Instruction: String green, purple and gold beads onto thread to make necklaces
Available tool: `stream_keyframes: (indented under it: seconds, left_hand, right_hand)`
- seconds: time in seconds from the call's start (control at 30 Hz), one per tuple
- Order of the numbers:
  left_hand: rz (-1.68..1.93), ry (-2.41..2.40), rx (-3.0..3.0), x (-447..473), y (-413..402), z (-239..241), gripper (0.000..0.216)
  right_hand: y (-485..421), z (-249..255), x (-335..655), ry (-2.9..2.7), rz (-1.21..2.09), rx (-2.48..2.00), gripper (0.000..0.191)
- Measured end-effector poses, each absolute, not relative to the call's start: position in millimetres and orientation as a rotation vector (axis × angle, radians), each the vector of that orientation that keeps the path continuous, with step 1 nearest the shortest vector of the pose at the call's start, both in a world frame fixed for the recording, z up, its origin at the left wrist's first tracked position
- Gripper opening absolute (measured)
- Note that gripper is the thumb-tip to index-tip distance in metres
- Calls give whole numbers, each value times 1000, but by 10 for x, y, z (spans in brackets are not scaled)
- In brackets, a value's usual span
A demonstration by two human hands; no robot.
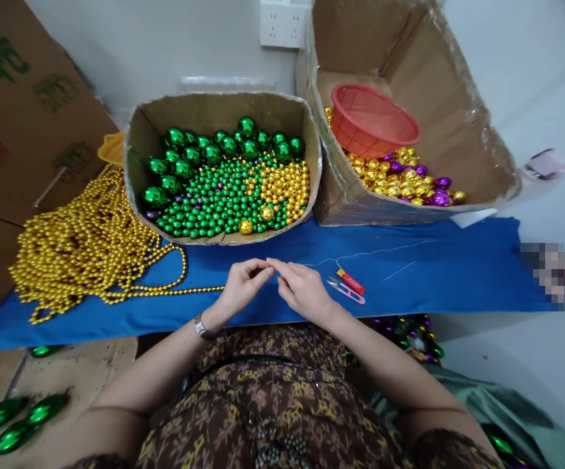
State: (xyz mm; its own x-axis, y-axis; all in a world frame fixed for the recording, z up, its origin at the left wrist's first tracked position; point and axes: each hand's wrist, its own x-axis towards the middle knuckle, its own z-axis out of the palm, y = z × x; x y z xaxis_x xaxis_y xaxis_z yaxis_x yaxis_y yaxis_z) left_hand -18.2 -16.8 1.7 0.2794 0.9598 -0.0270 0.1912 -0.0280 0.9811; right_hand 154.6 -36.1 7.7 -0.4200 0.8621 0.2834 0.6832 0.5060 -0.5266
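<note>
My left hand (245, 286) and my right hand (306, 292) meet at the fingertips over the front of the blue cloth (448, 273). Both are closed in a pinch; whatever is between the fingers is too small to make out. A gold bead strand (194, 290) runs from the left and passes out of sight at my left hand. From behind my right hand a thin white thread (385, 250) trails across the cloth to the right. Pink-handled thread snips (353, 294) and a small red and yellow packet (351, 281) lie just right of my right hand.
A cut-down carton (133, 169) holds green, gold and purple beads. Beside it, a taller carton (341, 202) contains gold and purple balls and a red basket (375, 127). Gold bead strands (82, 254) are heaped at left. A needle-like sliver (399, 271) lies right.
</note>
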Motion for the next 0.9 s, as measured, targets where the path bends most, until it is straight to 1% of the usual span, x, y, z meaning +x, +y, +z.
stream_keyframes:
  seconds: [0.1,0.2,0.33,0.5,0.57,0.67,0.8,0.9]
  left_hand:
    - [864,1158,1379,-203,-153,15,35]
    - [807,1131,1329,-248,-141,18,36]
    - [689,1036,1357,-304,-125,33,35]
    - [531,934,1260,-285,-137,66,32]
    - [574,927,1205,-260,-153,67,30]
    - [696,965,1152,-227,-173,47,29]
    - [791,1030,1168,-195,-186,11,31]
    - [826,1046,1289,-190,-192,2,30]
  right_hand:
    - [-360,130,1587,-2216,555,-1284,37]
    - [-335,221,1678,-2114,680,-1318,27]
    - [-254,233,1737,-2113,636,-1230,17]
    - [-141,114,1649,-2137,587,-1068,16]
    - [-142,104,1616,-2121,534,-1058,19]
    - [-223,136,1603,-2064,339,-1133,25]
    - [-381,150,1583,-2150,61,-1206,21]
    - [-432,111,1539,-2150,-19,-1266,19]
